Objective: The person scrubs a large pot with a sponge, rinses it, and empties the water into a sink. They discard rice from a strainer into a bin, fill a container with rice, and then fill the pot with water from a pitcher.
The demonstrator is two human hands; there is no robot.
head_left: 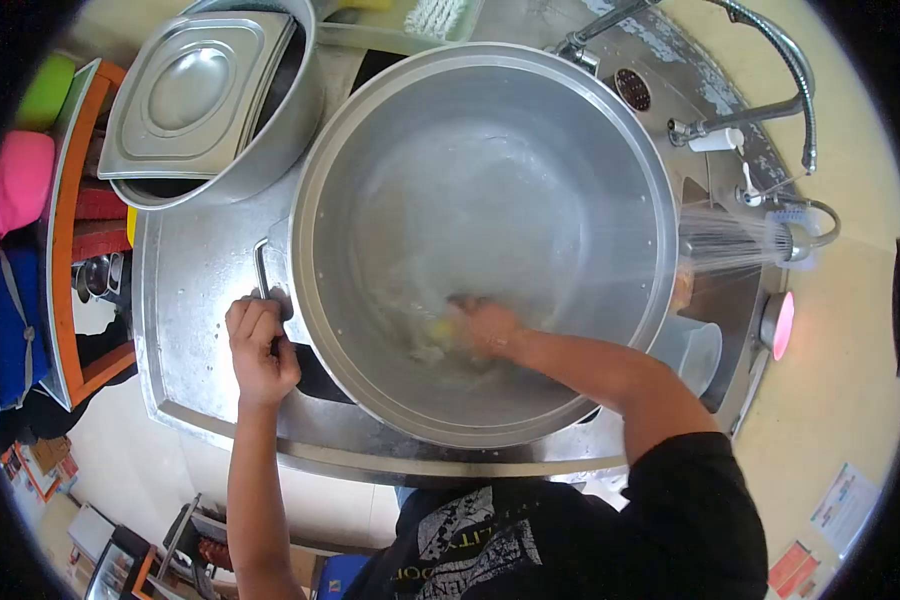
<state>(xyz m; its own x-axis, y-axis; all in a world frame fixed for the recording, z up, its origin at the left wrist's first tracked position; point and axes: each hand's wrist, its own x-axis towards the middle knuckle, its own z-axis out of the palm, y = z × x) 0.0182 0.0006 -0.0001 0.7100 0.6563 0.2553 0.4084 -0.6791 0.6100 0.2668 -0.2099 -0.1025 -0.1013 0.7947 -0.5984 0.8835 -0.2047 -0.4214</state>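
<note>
A very large aluminium pot [470, 190] stands in front of me, its wide mouth facing up. My left hand [261, 345] is closed around the metal loop handle [261, 268] on the pot's left side. Down inside, my right hand [485, 328] presses against the lower part of the pot's floor. Its fingers are curled over a sponge [442, 328], which shows as a blurred yellowish patch with a dark edge. Cloudy water lies around the hand. From the right, a spray head [796, 243] sends a fan of water toward the pot's rim.
The pot rests on a steel sink counter [195, 340]. At upper left, a metal basin [295, 140] holds rectangular steel lids [195, 95]. A faucet [740, 115] with a hose arches at upper right. A clear plastic container [695, 350] sits right of the pot.
</note>
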